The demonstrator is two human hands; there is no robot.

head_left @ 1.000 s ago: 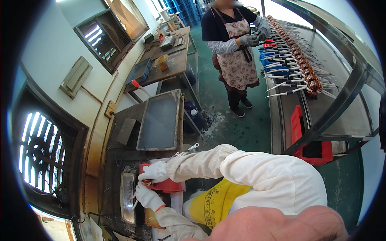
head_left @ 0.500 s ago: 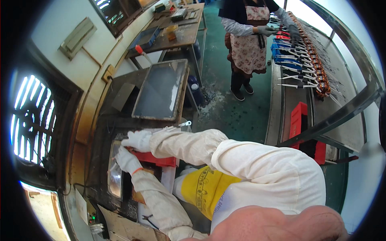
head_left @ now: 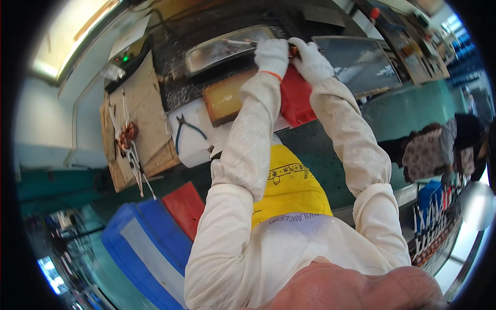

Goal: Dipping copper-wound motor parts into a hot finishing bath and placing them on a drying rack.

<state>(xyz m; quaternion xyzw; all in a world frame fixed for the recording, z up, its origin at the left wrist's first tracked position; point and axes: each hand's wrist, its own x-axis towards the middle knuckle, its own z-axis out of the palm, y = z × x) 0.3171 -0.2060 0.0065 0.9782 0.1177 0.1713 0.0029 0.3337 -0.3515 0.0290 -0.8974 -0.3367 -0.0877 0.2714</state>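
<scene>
Both of my hands wear white gloves and meet at the right end of a shallow rectangular bath [head_left: 219, 56] with a shiny surface. Between them shows a bit of a copper wire coil [head_left: 293, 51], mostly hidden by the fingers. My left hand [head_left: 272, 56] is closed on it, and a thin white lead [head_left: 237, 42] sticks out leftward above the bath. From the right side, my right hand [head_left: 313, 62] curls its fingers around the same coil. Directly under the hands is a red bin [head_left: 298, 101].
An amber block [head_left: 226, 99] and green-handled cutting pliers [head_left: 190, 127] lie nearer me. Another copper coil with white leads [head_left: 127, 137] rests on cardboard [head_left: 150, 103] at left. Blue [head_left: 150, 248] and red bins [head_left: 184, 205] stand lower left; a grey tray [head_left: 361, 64] is rightward. A co-worker [head_left: 434, 147] stands far right.
My view has swung left, bringing the cardboard, the coil on it and the blue bin into sight. A lead with a ring end that pointed right past my right hand no longer shows there.
</scene>
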